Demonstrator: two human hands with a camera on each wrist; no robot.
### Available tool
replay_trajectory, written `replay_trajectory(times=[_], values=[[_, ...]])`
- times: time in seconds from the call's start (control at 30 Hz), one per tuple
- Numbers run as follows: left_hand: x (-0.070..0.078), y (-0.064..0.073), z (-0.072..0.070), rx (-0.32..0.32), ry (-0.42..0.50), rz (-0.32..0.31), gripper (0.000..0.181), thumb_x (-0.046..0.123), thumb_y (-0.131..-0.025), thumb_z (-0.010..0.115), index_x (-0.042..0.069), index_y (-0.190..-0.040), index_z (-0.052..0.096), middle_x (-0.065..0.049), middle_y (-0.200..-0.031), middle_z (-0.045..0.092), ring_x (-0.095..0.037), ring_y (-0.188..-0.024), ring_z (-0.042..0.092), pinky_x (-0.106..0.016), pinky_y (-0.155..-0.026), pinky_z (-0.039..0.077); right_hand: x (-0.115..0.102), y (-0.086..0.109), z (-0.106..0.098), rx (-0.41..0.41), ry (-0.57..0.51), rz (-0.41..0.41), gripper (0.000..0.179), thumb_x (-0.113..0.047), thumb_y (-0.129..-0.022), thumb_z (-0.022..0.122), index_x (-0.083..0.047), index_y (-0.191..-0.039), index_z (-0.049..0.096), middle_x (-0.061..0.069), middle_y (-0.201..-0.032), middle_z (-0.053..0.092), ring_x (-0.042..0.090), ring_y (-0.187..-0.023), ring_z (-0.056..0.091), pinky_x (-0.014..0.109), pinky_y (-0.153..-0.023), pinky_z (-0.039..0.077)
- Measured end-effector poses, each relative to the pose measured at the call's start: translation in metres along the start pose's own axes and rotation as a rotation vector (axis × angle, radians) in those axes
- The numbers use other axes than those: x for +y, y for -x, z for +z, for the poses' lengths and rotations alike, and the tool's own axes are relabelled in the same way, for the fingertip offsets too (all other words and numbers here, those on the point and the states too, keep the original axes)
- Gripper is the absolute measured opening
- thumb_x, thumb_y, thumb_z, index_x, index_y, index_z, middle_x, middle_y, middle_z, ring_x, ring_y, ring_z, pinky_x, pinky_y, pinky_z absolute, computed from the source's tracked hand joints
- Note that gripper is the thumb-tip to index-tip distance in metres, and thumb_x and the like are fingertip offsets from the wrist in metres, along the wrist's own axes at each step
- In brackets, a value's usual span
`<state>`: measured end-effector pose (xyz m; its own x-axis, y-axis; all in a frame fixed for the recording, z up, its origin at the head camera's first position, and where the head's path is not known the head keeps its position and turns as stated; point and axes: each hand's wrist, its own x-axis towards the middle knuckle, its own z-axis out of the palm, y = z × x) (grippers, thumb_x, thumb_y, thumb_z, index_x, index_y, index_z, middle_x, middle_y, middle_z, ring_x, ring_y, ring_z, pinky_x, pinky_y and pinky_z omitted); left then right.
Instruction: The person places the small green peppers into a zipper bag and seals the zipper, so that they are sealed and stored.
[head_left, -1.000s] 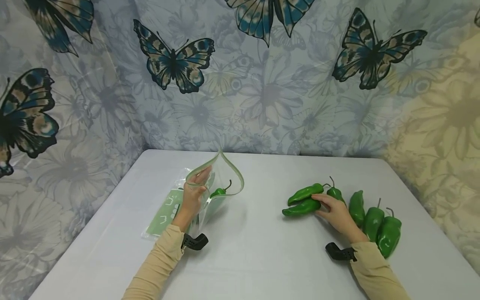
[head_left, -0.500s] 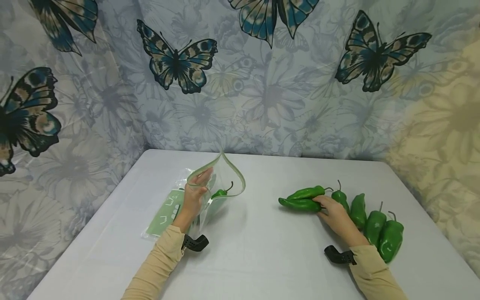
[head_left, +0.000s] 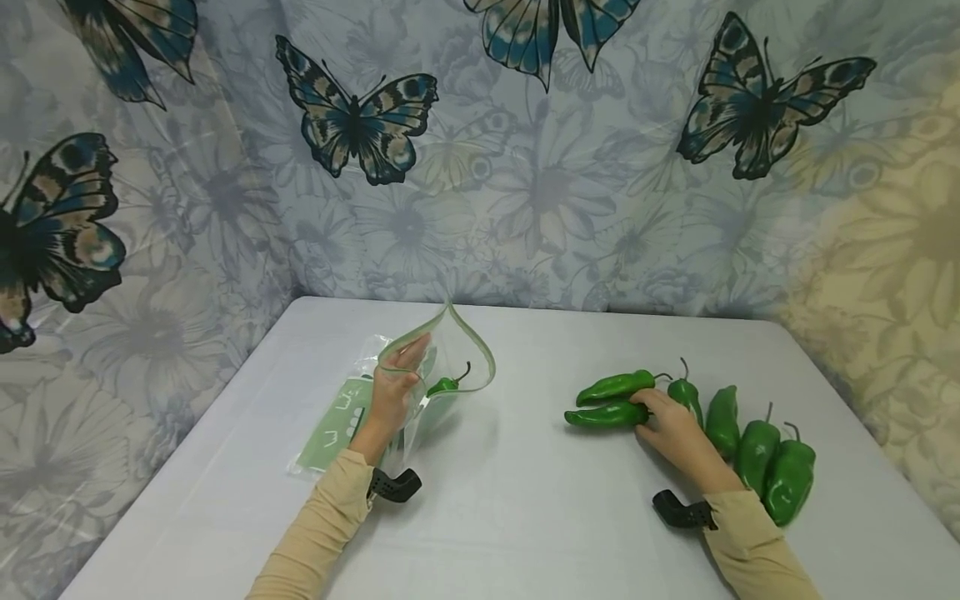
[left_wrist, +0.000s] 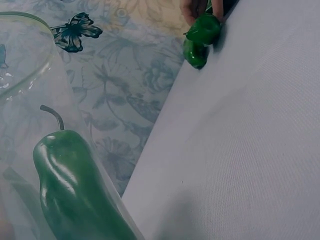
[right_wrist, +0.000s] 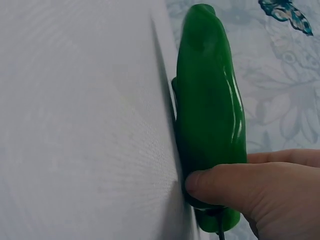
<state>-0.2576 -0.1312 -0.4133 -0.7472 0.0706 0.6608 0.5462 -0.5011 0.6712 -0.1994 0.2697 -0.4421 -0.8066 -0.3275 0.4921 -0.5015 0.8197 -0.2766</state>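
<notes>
My left hand (head_left: 393, 392) grips the side of a clear plastic bag (head_left: 486, 354) with a pale green rim, its mouth spread wide. Inside the bag is one green pepper (head_left: 444, 386), stem up; the left wrist view shows this pepper (left_wrist: 75, 185) close through the plastic. On the right side of the table, my right hand (head_left: 675, 429) pinches another green pepper (head_left: 603, 415) near its stem end. Seen from the right wrist, the thumb lies across the lower part of that pepper (right_wrist: 210, 100). A further pepper (head_left: 617, 387) lies right behind the held one.
Several more green peppers (head_left: 759, 450) lie in a slanting row beside my right forearm. Flat under the bag and left hand is a green-and-clear package (head_left: 333, 425). The white table (head_left: 525, 517) ends at a butterfly-patterned cloth (head_left: 540, 192) behind.
The right fingers have moved from the pepper's middle to its stem end, and this pepper now lies straighter beside the one behind it. The left hand and bag hold still.
</notes>
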Motion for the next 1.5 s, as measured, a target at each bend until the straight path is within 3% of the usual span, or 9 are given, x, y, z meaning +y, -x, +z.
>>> replay_trajectory(times=[0.23, 0.43, 0.63, 1.2, 1.5], values=[[0.0005, -0.0044, 0.0025, -0.01, 0.002, -0.011, 0.061, 0.037, -0.07, 0.072, 0.005, -0.118, 0.053, -0.007, -0.118, 0.056, -0.021, -0.115, 0.046, -0.038, -0.102, 0.025, -0.0007, 0.0002, -0.0027, 0.004, 0.009, 0.016, 0.045, 0.013, -0.06, 0.074, 0.005, -0.1, 0.056, 0.019, -0.101, 0.056, 0.034, -0.09, 0.055, 0.044, -0.069, 0.049], [0.0032, -0.0039, 0.0034, 0.007, 0.014, 0.0, 0.064, 0.037, -0.069, 0.073, 0.002, -0.118, 0.053, -0.007, -0.118, 0.056, -0.021, -0.114, 0.047, -0.038, -0.102, 0.026, -0.0013, -0.0003, -0.0035, -0.014, 0.038, 0.014, 0.054, 0.009, -0.061, 0.075, 0.008, -0.112, 0.054, 0.023, -0.105, 0.053, 0.038, -0.093, 0.053, 0.046, -0.069, 0.048], [0.0027, -0.0028, 0.0022, 0.01, 0.0, 0.0, 0.064, 0.039, -0.069, 0.073, 0.002, -0.117, 0.053, -0.006, -0.117, 0.057, -0.02, -0.114, 0.047, -0.037, -0.102, 0.025, -0.0007, -0.0004, -0.0025, 0.033, 0.053, -0.042, 0.046, 0.01, -0.059, 0.076, 0.005, -0.102, 0.062, 0.019, -0.099, 0.054, 0.034, -0.086, 0.054, 0.041, -0.061, 0.049], [0.0015, -0.0011, -0.001, 0.023, -0.024, -0.006, 0.068, 0.041, -0.068, 0.073, 0.0, -0.117, 0.052, -0.006, -0.116, 0.057, -0.021, -0.114, 0.047, -0.038, -0.102, 0.026, -0.0009, -0.0026, -0.0003, 0.091, -0.003, -0.079, 0.048, 0.012, -0.056, 0.076, 0.004, -0.101, 0.062, 0.016, -0.096, 0.056, 0.031, -0.081, 0.057, 0.04, -0.059, 0.049], [0.0031, -0.0026, -0.0003, 0.018, -0.021, 0.02, 0.067, 0.04, -0.069, 0.072, -0.003, -0.117, 0.052, -0.007, -0.117, 0.057, -0.021, -0.115, 0.047, -0.037, -0.102, 0.025, -0.0027, -0.0033, -0.0018, 0.121, -0.02, -0.087, 0.05, 0.014, -0.055, 0.075, 0.004, -0.102, 0.061, 0.017, -0.096, 0.056, 0.031, -0.078, 0.058, 0.039, -0.057, 0.05]])
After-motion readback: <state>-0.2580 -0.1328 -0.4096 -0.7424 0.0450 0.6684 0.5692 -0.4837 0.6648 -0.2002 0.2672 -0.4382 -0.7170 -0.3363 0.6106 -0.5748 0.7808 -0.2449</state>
